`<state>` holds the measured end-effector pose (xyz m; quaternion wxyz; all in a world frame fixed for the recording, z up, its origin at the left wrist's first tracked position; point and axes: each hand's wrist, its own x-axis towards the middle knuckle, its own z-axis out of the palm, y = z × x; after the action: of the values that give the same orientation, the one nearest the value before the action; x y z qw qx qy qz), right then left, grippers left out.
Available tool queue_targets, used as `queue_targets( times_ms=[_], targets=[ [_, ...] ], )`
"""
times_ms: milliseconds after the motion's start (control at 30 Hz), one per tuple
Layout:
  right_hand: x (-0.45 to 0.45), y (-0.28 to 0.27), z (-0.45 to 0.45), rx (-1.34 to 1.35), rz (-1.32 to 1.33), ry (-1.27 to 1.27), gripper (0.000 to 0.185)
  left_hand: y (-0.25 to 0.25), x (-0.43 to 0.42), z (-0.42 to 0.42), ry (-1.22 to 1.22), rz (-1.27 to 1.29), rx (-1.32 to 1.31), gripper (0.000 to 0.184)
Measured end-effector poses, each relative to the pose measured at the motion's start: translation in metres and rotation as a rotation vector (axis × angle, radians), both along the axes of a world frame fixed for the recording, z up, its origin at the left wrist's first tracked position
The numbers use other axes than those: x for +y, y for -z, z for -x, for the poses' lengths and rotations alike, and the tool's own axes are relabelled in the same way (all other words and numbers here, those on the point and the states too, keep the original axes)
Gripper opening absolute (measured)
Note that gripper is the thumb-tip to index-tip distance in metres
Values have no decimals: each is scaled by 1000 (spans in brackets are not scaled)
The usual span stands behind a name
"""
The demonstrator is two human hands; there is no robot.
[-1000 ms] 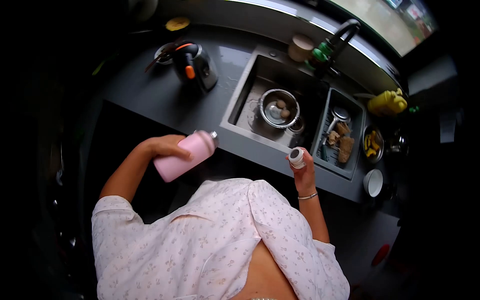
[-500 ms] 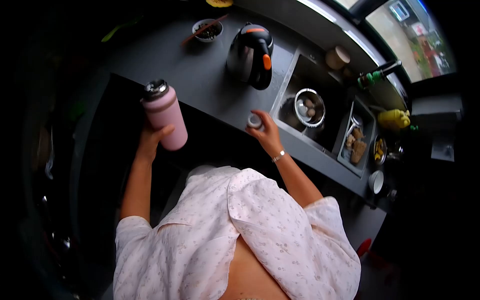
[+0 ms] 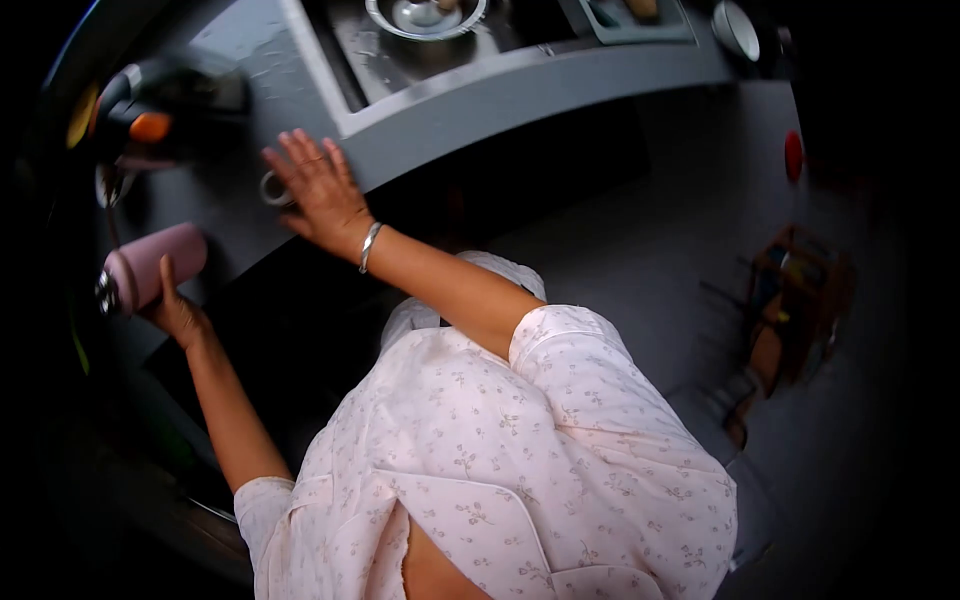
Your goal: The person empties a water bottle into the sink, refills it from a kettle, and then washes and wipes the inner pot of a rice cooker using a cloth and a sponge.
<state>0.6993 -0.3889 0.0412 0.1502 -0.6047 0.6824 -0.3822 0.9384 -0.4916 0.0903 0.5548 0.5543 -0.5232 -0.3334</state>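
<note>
bottle: pink, silver at the neck. round lid: pale grey-white rim. shirt: pale pink, scattered with small grey-brown floral sprigs. bracelet: silver. kettle: black, bright orange patch. countertop: grey. sink: silver-grey. pot: silver. bowl: white. oval object, right: red. object at left edge: yellow. floor: dark grey.

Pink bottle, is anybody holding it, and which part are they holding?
Yes. The left hand holds the pink bottle by the side of its body, with the thumb against it, not by the metal mouth.
</note>
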Motion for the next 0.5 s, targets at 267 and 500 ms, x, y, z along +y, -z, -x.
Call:
queue_targets(
  times_ms=[267,500],
  targets=[
    [132,-6,20,-424,202,-270,31,-3,-1,13,-22,26,-123,69],
    [255,93,-9,-539,-639,-92,39,11,-2,1,49,25,-215,81]
  ],
)
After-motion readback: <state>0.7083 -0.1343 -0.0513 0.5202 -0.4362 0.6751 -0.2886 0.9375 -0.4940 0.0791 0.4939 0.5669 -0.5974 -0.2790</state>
